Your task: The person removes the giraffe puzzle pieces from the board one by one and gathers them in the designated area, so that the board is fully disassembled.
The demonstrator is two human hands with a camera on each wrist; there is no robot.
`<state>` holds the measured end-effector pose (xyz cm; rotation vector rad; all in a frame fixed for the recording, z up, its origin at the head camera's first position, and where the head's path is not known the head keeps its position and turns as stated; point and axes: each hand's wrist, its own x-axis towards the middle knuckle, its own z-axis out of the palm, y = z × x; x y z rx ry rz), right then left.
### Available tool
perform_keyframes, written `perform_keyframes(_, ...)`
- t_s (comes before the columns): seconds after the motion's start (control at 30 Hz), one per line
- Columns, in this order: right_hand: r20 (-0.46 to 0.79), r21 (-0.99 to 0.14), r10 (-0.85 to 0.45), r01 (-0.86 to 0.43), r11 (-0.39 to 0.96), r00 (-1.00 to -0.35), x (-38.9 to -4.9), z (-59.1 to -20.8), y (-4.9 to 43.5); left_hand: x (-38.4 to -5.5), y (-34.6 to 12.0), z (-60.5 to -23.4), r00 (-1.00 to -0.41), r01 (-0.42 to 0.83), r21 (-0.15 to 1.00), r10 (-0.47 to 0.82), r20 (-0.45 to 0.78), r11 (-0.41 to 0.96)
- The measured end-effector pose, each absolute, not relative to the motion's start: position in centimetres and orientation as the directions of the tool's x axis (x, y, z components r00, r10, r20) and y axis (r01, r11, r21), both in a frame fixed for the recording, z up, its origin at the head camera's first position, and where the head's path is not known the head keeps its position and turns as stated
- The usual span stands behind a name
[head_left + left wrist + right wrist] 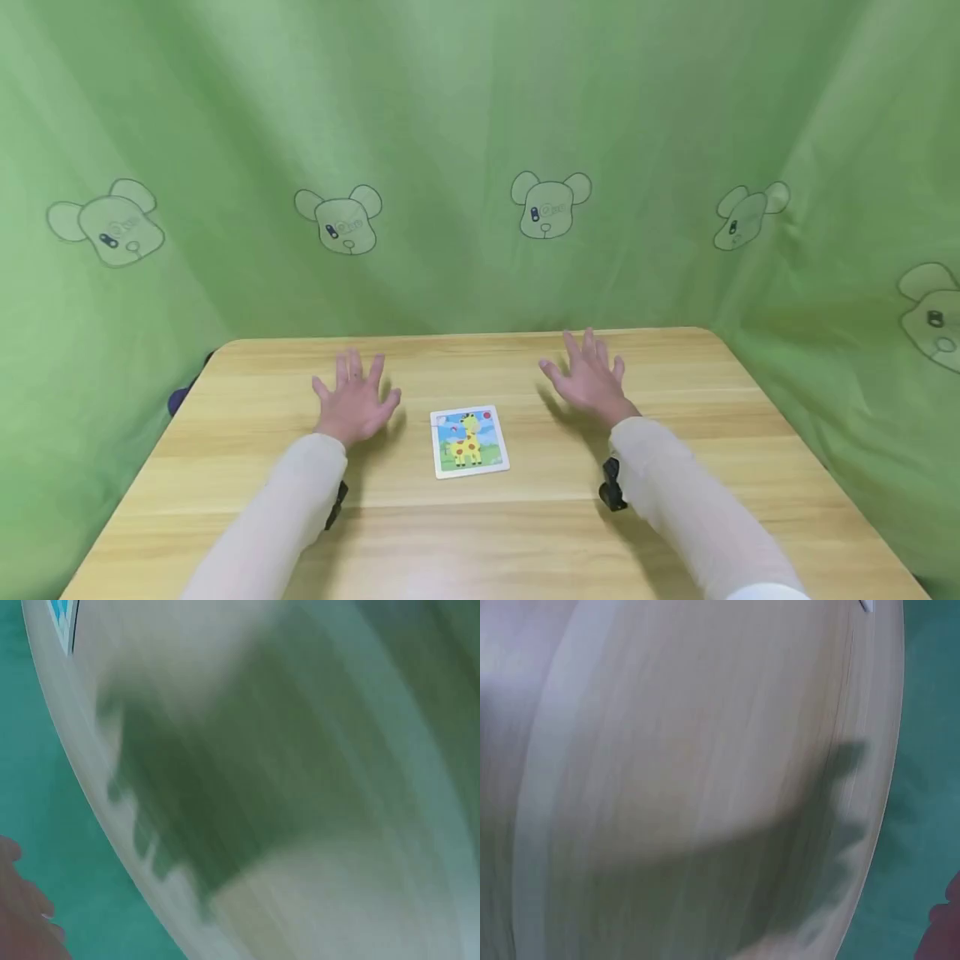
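One left hand (pixel 356 410) and right hand (pixel 590 385) are spreading wide | card (pixel 470 442) is looking light, stiff | right edge (pixel 501 437) is inviting pinching

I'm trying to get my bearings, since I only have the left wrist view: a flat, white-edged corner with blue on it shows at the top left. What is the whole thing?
Observer: It's a nearly square, white-bordered picture board showing a yellow giraffe with reddish spots.
Operator: Where does it lie relative to the person?
Observer: Between the person's bare left hand and bare right hand, touching neither.
Operator: I can't see that right hand at all. How are its fingers?
Observer: Spread apart, holding nothing.
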<state>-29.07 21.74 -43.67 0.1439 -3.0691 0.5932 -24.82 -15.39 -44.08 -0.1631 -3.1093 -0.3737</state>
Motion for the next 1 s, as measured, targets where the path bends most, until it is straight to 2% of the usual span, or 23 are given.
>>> perform_keyframes(0.2, 0.043, -0.437, -0.107, -0.115, 0.892, -0.993, -28.7, -44.0, 19.8, -23.4, -13.4, -44.6, -0.985, 0.165, 0.224, 0.171, -0.009, 0.961)
perform_keyframes(0.5, -0.009, -0.518, -0.221, -0.184, 0.835, -0.975, -27.1, -44.5, 16.4, -20.1, -10.2, -44.7, -0.959, 0.232, 0.235, 0.263, -0.107, 0.944)
perform_keyframes(0.77, -0.034, -0.523, -0.286, -0.227, 0.821, -0.958, -26.0, -45.7, 14.4, -16.7, -7.2, -44.0, -0.917, 0.29, 0.244, 0.342, -0.206, 0.925)
perform_keyframes(1.0, -0.046, -0.533, -0.343, -0.267, 0.803, -0.938, -25.9, -45.9, 12.9, -15.0, -5.9, -43.8, -0.882, 0.31, 0.256, 0.378, -0.283, 0.916)
